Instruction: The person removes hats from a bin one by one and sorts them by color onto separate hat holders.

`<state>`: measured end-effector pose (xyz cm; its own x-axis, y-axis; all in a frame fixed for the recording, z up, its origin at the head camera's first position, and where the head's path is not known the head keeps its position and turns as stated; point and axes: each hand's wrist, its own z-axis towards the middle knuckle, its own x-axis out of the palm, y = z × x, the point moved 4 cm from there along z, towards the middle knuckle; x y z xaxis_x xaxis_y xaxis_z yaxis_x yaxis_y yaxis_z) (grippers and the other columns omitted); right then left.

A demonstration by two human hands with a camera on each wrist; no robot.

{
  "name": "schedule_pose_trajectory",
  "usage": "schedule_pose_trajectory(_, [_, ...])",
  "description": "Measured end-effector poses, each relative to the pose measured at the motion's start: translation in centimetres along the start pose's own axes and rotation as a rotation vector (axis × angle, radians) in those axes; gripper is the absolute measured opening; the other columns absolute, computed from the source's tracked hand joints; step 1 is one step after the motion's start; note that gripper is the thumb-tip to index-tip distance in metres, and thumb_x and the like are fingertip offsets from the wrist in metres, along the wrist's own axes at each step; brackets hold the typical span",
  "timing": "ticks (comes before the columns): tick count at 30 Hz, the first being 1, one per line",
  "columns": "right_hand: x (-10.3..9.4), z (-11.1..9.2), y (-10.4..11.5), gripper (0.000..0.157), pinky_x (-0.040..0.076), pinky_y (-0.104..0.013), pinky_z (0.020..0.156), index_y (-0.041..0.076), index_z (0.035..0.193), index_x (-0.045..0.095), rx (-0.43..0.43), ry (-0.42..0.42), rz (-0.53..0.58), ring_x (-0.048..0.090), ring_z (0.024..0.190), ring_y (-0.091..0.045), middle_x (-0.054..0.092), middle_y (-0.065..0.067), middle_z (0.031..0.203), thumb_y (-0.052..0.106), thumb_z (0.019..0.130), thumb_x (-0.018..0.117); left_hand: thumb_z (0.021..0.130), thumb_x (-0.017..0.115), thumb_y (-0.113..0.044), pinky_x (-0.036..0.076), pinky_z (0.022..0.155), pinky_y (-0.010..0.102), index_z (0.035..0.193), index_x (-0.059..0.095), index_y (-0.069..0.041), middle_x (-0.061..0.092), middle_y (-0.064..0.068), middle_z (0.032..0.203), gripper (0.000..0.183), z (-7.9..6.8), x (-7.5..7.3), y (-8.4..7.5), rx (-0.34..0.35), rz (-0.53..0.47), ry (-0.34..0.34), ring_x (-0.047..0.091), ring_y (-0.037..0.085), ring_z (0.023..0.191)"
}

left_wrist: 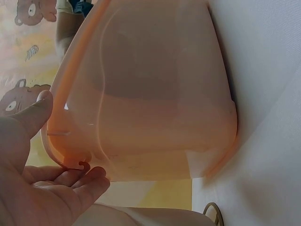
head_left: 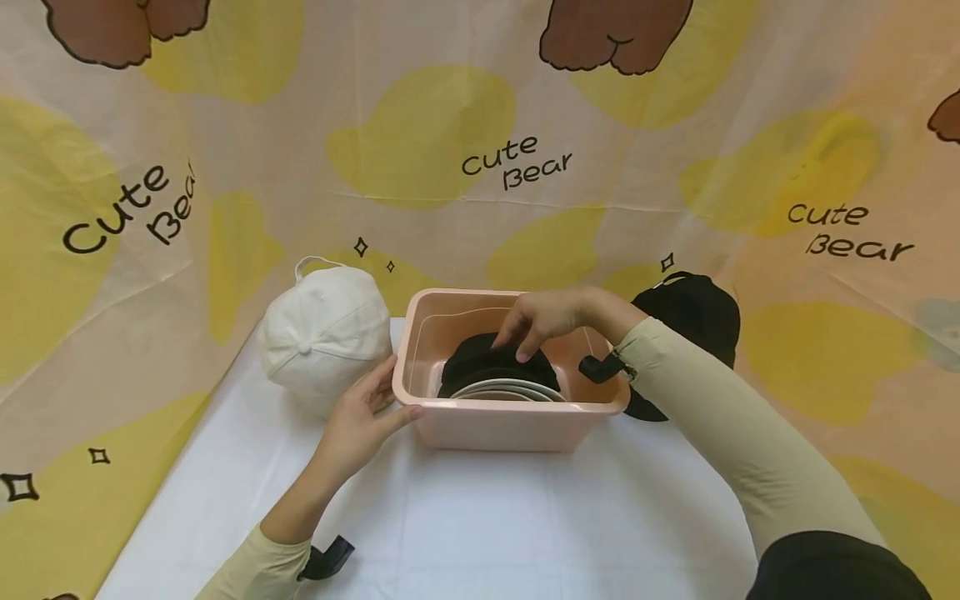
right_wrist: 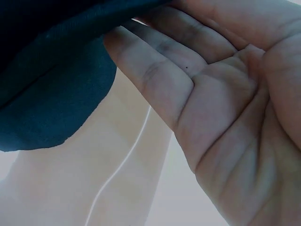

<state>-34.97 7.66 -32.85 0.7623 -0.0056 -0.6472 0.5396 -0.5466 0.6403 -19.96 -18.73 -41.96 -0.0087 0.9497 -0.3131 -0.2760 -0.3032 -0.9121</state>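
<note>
Pink bin (head_left: 495, 427) and, inside it, a black cap (head_left: 472, 367) lie under the person's hands, in front of a large printed backdrop (head_left: 420, 133) with yellow patches, brown bear feet and the words "Cute Bear". Below the backdrop spreads a bench (head_left: 480, 517) covered in white. The bin stands upright on it, its open top showing the inside. Pale sleeves (head_left: 750, 442) cover both forearms, the right one reaching over the bin's right end. Just beside the bin on the left sits a white cap (head_left: 330, 321), crown up, its strap loop at the back. On the other side rests a second black cap (head_left: 697, 317), partly hidden behind the right forearm.

The left hand (head_left: 360, 429) grips the bin's near left corner, thumb on the rim and fingers bent against the outer side. The right hand (head_left: 543, 321) is inside the opening, its fingers drawn nearly together in what looks like a pinch on the top of the black cap; the dark fabric hides some fingertips. In front of that cap, several pale curved rims (head_left: 517, 385) stand nested near the front wall. Black mounts (head_left: 327, 558) are worn at both wrists.
</note>
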Motion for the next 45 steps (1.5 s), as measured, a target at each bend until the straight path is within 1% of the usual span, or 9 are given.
schedule_pose_trajectory(8, [-0.5, -0.5, -0.8, 0.043, 0.059, -0.032, 0.097, 0.004, 0.133, 0.068, -0.002, -0.028, 0.025, 0.067, 0.117, -0.019, 0.070, -0.009, 0.131, 0.005, 0.091, 0.076, 0.081, 0.089, -0.022, 0.046, 0.113, 0.038, 0.155, 0.042, -0.003, 0.054, 0.018, 0.149, 0.091, 0.0, 0.1, -0.3, 0.000, -0.018, 0.006, 0.056, 0.032, 0.135])
schedule_pose_trajectory(14, [-1.0, -1.0, -1.0, 0.040, 0.061, -0.032, 0.093, 0.002, 0.132, 0.068, 0.013, -0.064, 0.034, 0.069, 0.109, -0.017, 0.072, -0.011, 0.127, 0.001, 0.092, 0.074, 0.081, 0.089, -0.018, 0.047, 0.110, 0.023, 0.155, 0.042, -0.004, 0.056, 0.019, 0.146, 0.088, 0.0, 0.1, -0.4, 0.008, -0.036, 0.009, 0.057, 0.031, 0.134])
schedule_pose_trajectory(17, [-1.0, -1.3, -1.0, 0.038, 0.062, -0.031, 0.091, 0.001, 0.130, 0.069, 0.010, -0.093, 0.035, 0.070, 0.106, -0.017, 0.074, -0.011, 0.122, -0.002, 0.092, 0.071, 0.082, 0.088, -0.018, 0.047, 0.109, 0.023, 0.155, 0.042, -0.004, 0.056, 0.019, 0.146, 0.088, 0.0, 0.1, -0.3, 0.009, -0.035, 0.009, 0.057, 0.030, 0.134])
schedule_pose_trajectory(20, [-1.2, -1.5, -1.0, 0.035, 0.060, -0.028, 0.087, 0.001, 0.127, 0.071, 0.001, -0.157, 0.004, 0.069, 0.102, -0.017, 0.075, -0.011, 0.117, -0.004, 0.093, 0.065, 0.082, 0.088, -0.018, 0.047, 0.110, 0.026, 0.155, 0.042, -0.004, 0.056, 0.019, 0.147, 0.088, -0.1, 0.1, -0.3, 0.009, -0.032, 0.009, 0.057, 0.030, 0.134])
schedule_pose_trajectory(23, [-1.5, -1.8, -0.9, 0.034, 0.057, -0.028, 0.083, 0.002, 0.122, 0.073, 0.010, -0.268, -0.045, 0.068, 0.096, -0.018, 0.076, -0.010, 0.110, -0.005, 0.091, 0.061, 0.082, 0.088, -0.018, 0.047, 0.110, 0.025, 0.155, 0.041, -0.003, 0.056, 0.019, 0.147, 0.089, -0.1, 0.0, -0.2, 0.007, -0.032, 0.011, 0.056, 0.030, 0.135])
schedule_pose_trajectory(27, [-1.7, -1.9, -0.6, 0.026, 0.057, -0.029, 0.081, 0.003, 0.114, 0.075, 0.038, -0.390, -0.099, 0.068, 0.091, -0.016, 0.077, -0.008, 0.103, -0.002, 0.090, 0.066, 0.082, 0.088, -0.017, 0.046, 0.109, 0.021, 0.155, 0.041, -0.002, 0.055, 0.020, 0.147, 0.089, 0.0, 0.0, -0.3, 0.013, -0.039, 0.012, 0.056, 0.031, 0.135])
schedule_pose_trajectory(34, [-2.0, -2.2, -0.5, 0.013, 0.058, -0.034, 0.080, 0.007, 0.101, 0.079, 0.093, -0.479, -0.183, 0.069, 0.085, -0.014, 0.078, -0.002, 0.094, 0.004, 0.090, 0.074, 0.081, 0.089, -0.018, 0.047, 0.110, 0.025, 0.155, 0.041, -0.002, 0.056, 0.020, 0.147, 0.089, -0.1, -0.1, -0.3, 0.022, -0.030, 0.008, 0.056, 0.033, 0.135])
schedule_pose_trajectory(39, [-2.5, -3.2, -0.3, 0.012, 0.059, -0.038, 0.081, 0.009, 0.099, 0.080, 0.108, -0.572, -0.215, 0.070, 0.085, -0.015, 0.078, -0.002, 0.093, 0.004, 0.090, 0.075, 0.081, 0.089, -0.018, 0.047, 0.110, 0.027, 0.155, 0.040, -0.002, 0.056, 0.020, 0.146, 0.090, -0.1, 0.1, -0.2, 0.025, -0.022, 0.009, 0.056, 0.034, 0.134])
schedule_pose_trajectory(45, [-2.6, -4.4, 0.4, 0.013, 0.061, -0.039, 0.085, 0.010, 0.102, 0.081, 0.140, -0.611, -0.217, 0.073, 0.092, -0.017, 0.079, -0.002, 0.097, 0.006, 0.091, 0.075, 0.082, 0.088, -0.021, 0.046, 0.112, 0.032, 0.156, 0.040, -0.002, 0.054, 0.020, 0.148, 0.090, -0.2, -0.1, -0.3, 0.007, -0.021, 0.013, 0.055, 0.032, 0.136])
